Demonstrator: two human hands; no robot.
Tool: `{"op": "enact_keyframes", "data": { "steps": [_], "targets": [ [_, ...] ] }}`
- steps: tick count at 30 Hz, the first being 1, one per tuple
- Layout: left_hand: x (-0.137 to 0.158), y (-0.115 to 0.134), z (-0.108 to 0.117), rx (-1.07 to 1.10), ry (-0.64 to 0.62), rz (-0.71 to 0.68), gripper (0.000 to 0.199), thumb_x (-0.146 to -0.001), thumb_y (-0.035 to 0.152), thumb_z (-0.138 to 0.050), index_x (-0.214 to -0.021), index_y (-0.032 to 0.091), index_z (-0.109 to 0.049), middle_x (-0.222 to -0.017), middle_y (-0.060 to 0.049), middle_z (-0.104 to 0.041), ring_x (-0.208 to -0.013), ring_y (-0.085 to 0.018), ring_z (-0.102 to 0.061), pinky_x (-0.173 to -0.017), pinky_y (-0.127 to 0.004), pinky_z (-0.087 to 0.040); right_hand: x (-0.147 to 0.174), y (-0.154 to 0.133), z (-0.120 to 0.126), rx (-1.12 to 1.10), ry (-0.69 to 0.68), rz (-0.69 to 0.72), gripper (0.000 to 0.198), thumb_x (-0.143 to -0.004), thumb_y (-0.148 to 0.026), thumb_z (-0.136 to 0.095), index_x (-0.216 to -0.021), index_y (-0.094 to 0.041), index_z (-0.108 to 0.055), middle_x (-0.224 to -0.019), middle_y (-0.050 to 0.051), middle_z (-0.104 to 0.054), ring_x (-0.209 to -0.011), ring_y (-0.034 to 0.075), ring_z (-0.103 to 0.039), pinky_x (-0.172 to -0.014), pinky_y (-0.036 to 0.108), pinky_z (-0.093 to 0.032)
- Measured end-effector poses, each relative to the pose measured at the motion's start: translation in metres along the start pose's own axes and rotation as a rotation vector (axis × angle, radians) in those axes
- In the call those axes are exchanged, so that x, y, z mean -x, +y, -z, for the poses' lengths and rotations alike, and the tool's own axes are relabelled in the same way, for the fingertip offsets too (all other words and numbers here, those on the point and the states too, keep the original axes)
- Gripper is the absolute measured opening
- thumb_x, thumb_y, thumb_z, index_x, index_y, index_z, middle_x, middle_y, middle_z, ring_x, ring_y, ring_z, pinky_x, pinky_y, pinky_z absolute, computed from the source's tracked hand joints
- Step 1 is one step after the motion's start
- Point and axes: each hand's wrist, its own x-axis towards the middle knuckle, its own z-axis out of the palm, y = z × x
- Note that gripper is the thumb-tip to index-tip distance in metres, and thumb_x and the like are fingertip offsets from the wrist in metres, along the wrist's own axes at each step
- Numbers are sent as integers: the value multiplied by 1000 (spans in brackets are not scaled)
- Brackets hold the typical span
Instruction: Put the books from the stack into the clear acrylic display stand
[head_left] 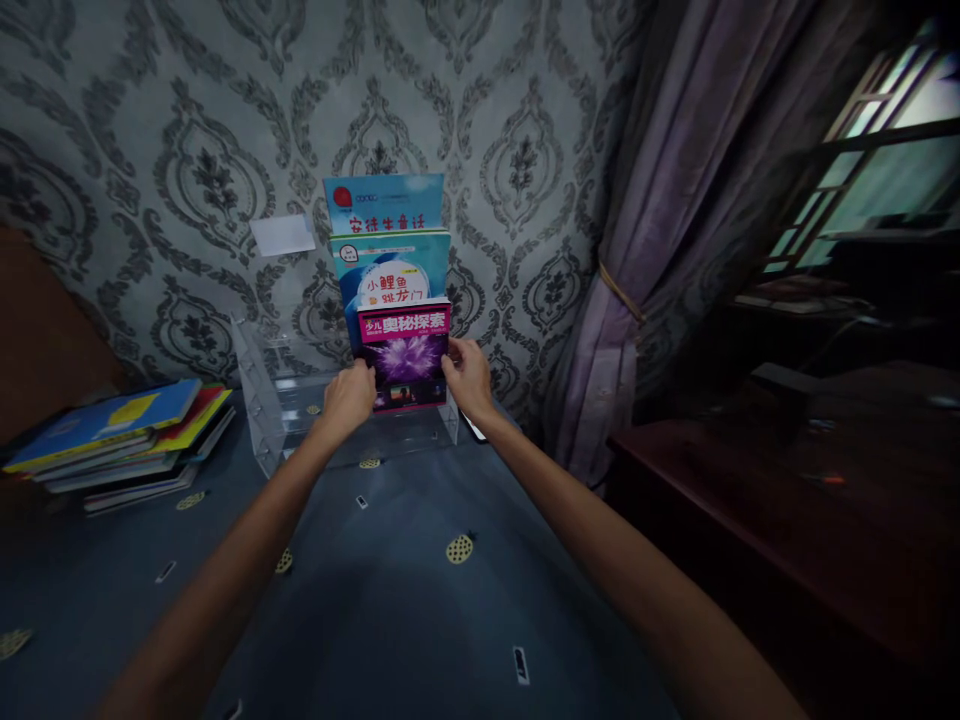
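Note:
A purple and black book with a pink title band stands upright at the front of a clear plastic book rack. My left hand grips its left edge with curled fingers. On the opposite edge, my right hand holds the same book between thumb and fingers. Behind it rises a light-blue book with a white oval on its cover. A taller blue book with red lettering stands at the back. The lower parts of both blue books are hidden.
Several books lie in a loose stack to the left of the rack. A patterned wall is close behind, and a tied purple curtain hangs at right. Beyond it stands a dark red table. A dark cloth covers the table in front.

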Motion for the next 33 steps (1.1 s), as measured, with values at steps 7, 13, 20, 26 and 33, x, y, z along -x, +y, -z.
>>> {"op": "enact_keyframes", "data": {
  "steps": [7,13,20,26,33],
  "targets": [
    [-1,-3,-3,15,12,-11,34,-102,31,-35,-116,15,-62,-103,-21,-75,-99,-33,-72,-82,-39,-51,-3,0,2,9,-18,-4,28,-84,-22,-51,-105,-18,-68,-97,12,-67,-89,28,-63,-85,43,-52],
    [-3,-4,-3,14,-5,-17,33,-101,29,-35,-116,14,-61,-103,-21,-75,-98,-33,-73,-81,-39,-51,-4,1,2,17,-17,-12,26,-83,-22,-52,-103,-17,-68,-97,13,-67,-89,29,-64,-86,44,-52],
    [-3,-2,1,26,2,-30,32,-100,28,-36,-121,12,-54,-102,-24,-75,-97,-34,-73,-81,-39,-51,-5,5,-2,6,-8,-14,41,-82,-21,-53,-121,-17,-65,-96,11,-67,-87,27,-63,-86,43,-53],
    [-3,0,3,41,-1,-50,30,-100,23,-34,-122,10,-50,-101,-25,-74,-96,-35,-74,-81,-40,-51,-6,5,-3,3,5,0,42,-82,-18,-52,-121,-19,-69,-90,8,-66,-84,25,-62,-85,42,-53],
    [-6,-7,5,57,-19,-103,27,-98,22,-46,-122,9,-50,-105,-27,-72,-101,-37,-72,-84,-41,-50,-3,7,-3,-14,-17,-1,48,-78,-19,-56,-126,-18,-66,-96,9,-64,-85,25,-62,-83,42,-54]
  ]
}}
